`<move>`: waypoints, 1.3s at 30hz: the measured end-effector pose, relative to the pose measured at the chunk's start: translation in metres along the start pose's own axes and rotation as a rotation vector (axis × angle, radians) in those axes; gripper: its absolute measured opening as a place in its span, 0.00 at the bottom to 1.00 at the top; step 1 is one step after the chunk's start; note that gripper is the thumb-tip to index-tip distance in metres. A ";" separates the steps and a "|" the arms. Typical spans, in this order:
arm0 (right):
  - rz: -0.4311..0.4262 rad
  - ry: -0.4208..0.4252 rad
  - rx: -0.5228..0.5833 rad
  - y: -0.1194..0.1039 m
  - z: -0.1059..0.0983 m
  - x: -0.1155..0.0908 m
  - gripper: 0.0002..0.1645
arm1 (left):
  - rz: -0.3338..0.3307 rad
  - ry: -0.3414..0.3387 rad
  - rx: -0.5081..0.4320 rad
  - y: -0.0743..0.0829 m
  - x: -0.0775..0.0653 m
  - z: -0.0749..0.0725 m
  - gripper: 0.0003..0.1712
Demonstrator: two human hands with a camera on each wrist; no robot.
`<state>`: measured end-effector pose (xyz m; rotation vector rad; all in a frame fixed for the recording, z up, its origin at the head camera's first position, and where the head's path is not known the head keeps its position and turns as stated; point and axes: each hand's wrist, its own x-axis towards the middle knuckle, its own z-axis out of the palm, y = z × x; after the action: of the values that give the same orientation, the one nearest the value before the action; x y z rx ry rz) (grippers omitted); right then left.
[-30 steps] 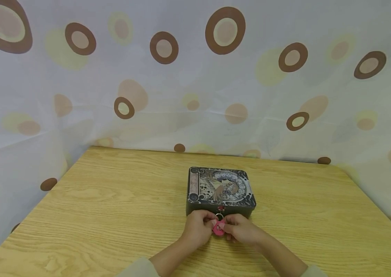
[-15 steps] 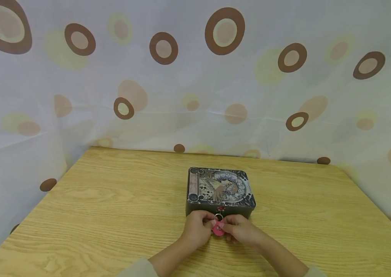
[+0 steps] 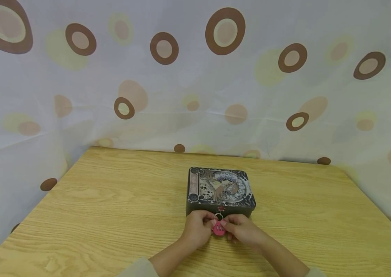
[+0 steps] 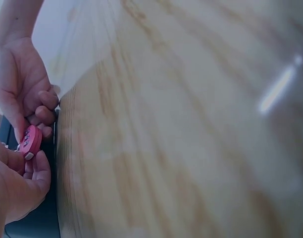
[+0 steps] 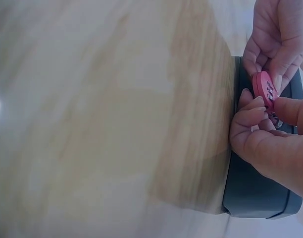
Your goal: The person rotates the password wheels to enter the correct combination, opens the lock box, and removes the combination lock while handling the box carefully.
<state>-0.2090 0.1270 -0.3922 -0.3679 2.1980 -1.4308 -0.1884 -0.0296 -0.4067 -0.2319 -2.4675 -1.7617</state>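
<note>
A pink combination padlock point(image 3: 219, 229) with a row of small number dials hangs by its metal shackle at the red clasp point(image 3: 221, 208) of a box. The dark box point(image 3: 221, 187) has a lid printed with an ornate figure and stays closed. From the left, my left hand point(image 3: 196, 227) pinches the padlock's edge between thumb and fingers. My right hand point(image 3: 245, 230) grips the other side, its thumb near the upper edge beside the dials. In the right wrist view, the fingers of my right hand point(image 5: 270, 144) curl beneath the pink padlock point(image 5: 265, 89).
The box stands on a wood-grain table point(image 3: 119, 200), toward its middle. A pale cloth point(image 3: 195, 77) with brown and yellow circles hangs behind the table and along both sides.
My right thumb has shifted up off the padlock's face toward its edge, so the dials now show. My left hand and the box have stayed in place.
</note>
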 end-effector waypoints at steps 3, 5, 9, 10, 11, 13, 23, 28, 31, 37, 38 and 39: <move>-0.003 0.000 -0.002 0.000 0.000 0.000 0.15 | -0.004 -0.001 0.004 0.000 0.000 0.000 0.03; -0.005 -0.003 -0.001 -0.001 0.001 0.000 0.15 | -0.005 -0.001 0.005 0.000 0.000 0.000 0.03; -0.006 -0.009 0.001 -0.002 0.001 0.000 0.14 | -0.002 -0.002 0.004 0.000 0.000 0.000 0.03; -0.006 -0.011 0.000 -0.002 0.001 0.000 0.14 | -0.004 -0.003 0.005 0.001 0.000 0.000 0.03; -0.006 -0.013 -0.001 -0.002 0.001 0.000 0.14 | -0.003 -0.003 0.007 0.001 0.000 0.000 0.03; -0.005 -0.017 -0.003 -0.002 0.001 0.000 0.14 | -0.004 -0.004 0.010 0.001 0.000 0.000 0.03; 0.013 -0.031 -0.033 -0.002 0.002 0.001 0.14 | 0.024 -0.008 0.020 0.000 -0.001 0.000 0.03; 0.018 -0.030 -0.037 -0.003 0.001 0.001 0.14 | 0.025 -0.010 0.008 -0.001 0.000 0.000 0.03; 0.019 -0.024 -0.026 -0.003 0.001 0.000 0.13 | 0.013 -0.015 -0.002 -0.001 0.000 0.000 0.03; 0.035 -0.022 -0.025 -0.003 0.002 0.000 0.11 | -0.007 -0.025 -0.003 -0.001 0.000 0.000 0.04; 0.036 -0.023 -0.027 -0.003 0.002 0.000 0.10 | -0.009 -0.025 -0.002 -0.001 0.000 0.000 0.04; 0.036 -0.025 -0.030 -0.003 0.002 0.000 0.10 | -0.012 -0.025 -0.001 -0.001 0.000 0.000 0.04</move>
<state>-0.2079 0.1242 -0.3904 -0.3524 2.1976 -1.3684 -0.1888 -0.0299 -0.4072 -0.2411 -2.4910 -1.7752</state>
